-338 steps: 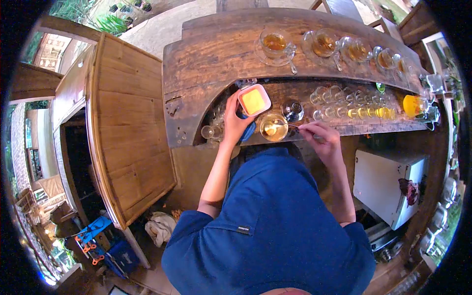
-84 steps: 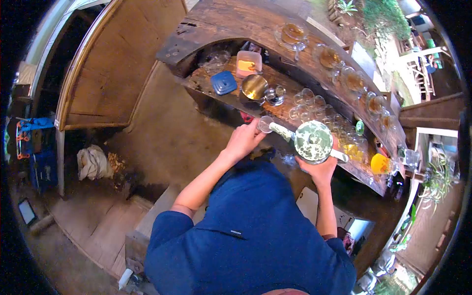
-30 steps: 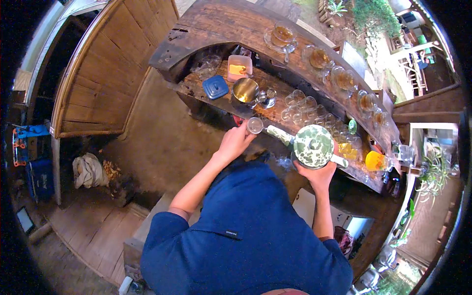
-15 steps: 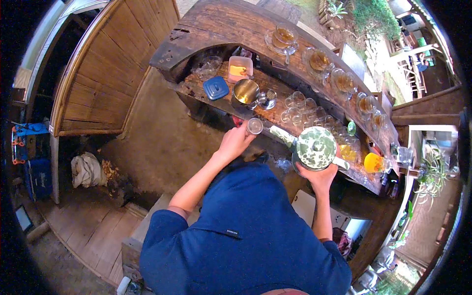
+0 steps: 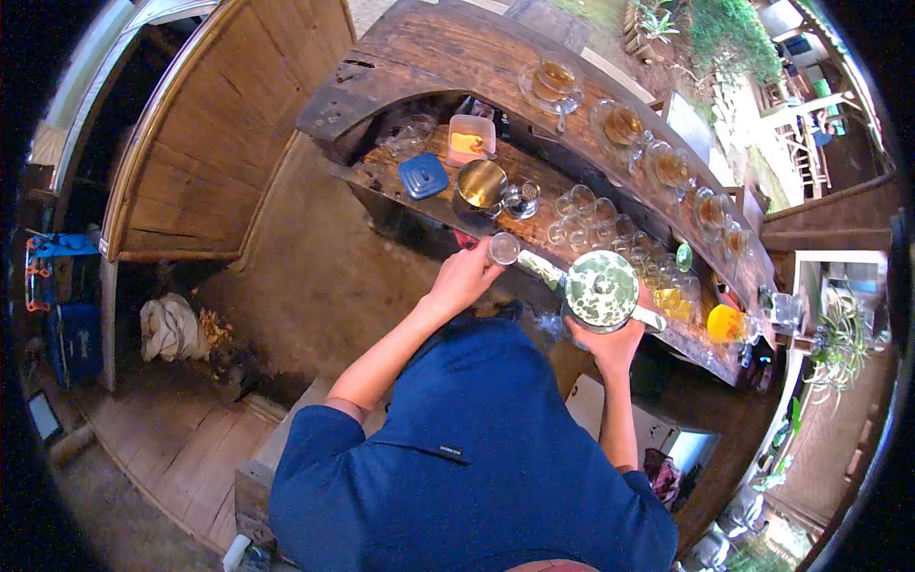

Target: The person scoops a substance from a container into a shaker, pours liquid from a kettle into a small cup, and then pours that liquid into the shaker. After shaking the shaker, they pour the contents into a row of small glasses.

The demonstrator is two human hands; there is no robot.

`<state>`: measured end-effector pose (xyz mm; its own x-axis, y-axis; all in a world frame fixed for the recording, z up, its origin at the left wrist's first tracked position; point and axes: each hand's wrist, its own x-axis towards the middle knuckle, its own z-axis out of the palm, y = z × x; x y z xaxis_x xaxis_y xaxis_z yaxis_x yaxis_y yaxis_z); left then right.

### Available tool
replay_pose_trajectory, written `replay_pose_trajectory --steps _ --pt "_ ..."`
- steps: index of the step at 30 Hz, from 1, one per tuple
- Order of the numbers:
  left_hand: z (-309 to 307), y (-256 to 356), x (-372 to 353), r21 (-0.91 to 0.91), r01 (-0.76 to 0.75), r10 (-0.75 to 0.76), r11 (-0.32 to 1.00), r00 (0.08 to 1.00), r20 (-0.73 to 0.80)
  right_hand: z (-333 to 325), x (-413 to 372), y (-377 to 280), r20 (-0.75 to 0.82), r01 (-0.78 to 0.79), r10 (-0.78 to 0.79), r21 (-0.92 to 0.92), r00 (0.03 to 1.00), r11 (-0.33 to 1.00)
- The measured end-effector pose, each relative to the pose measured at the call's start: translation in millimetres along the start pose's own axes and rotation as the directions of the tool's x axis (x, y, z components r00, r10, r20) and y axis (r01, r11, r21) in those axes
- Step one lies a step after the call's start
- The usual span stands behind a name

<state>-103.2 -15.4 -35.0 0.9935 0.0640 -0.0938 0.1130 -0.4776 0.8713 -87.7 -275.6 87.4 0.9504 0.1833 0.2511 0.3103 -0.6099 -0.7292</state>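
Between the fingers of my left hand is a small clear glass, held at the front edge of the lower counter shelf. My right hand grips a green-and-white marbled enamel teapot from the near side, with its lid on. The teapot's spout points left, its tip close to the glass. Just beyond the glass stand a metal pot with amber liquid and a small metal strainer. Several empty glasses are grouped on the shelf behind the teapot.
On the upper counter, several cups of amber drink stand in a row on saucers. A blue lid and an open plastic container lie at the shelf's left. An orange-yellow container stands at the right end.
The teapot in my right hand has moved slightly left and the glass in my left hand slightly right, so spout and glass are closer together. The view has shifted a little.
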Motion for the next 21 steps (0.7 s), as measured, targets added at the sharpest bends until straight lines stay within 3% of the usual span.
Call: replay_pose_trajectory --steps 3,9,13,15,18,20,21 --pt "2 -1 0 0.009 -0.007 0.007 1.000 1.000 -0.009 3 -3 8 -0.010 0.026 -0.026 -0.048 1.000 0.999" --pt "1 -3 -2 0.025 -0.013 0.013 1.000 1.000 -0.023 3 -12 18 -0.027 -0.087 0.087 -0.024 0.996 0.996" --pt "-9 12 -5 0.027 -0.004 0.004 1.000 1.000 0.011 3 -22 46 -0.054 -0.216 0.224 0.126 0.973 0.968" --pt "-16 25 -5 0.038 -0.014 0.013 0.999 1.000 0.011 3 -25 53 -0.095 -0.269 0.306 0.284 0.947 0.920" --pt "-22 31 0 0.054 -0.010 0.008 0.998 0.999 0.051 11 -28 59 -0.182 -0.187 0.270 0.376 0.946 0.908" --pt "-19 25 7 -0.163 -0.105 0.115 0.981 0.992 0.054 16 -32 62 -0.256 -0.154 0.274 0.407 0.927 0.900" --pt "-21 28 12 -0.163 -0.101 0.109 0.981 0.993 0.045 17 -35 68 -0.248 -0.151 0.269 0.409 0.931 0.900"
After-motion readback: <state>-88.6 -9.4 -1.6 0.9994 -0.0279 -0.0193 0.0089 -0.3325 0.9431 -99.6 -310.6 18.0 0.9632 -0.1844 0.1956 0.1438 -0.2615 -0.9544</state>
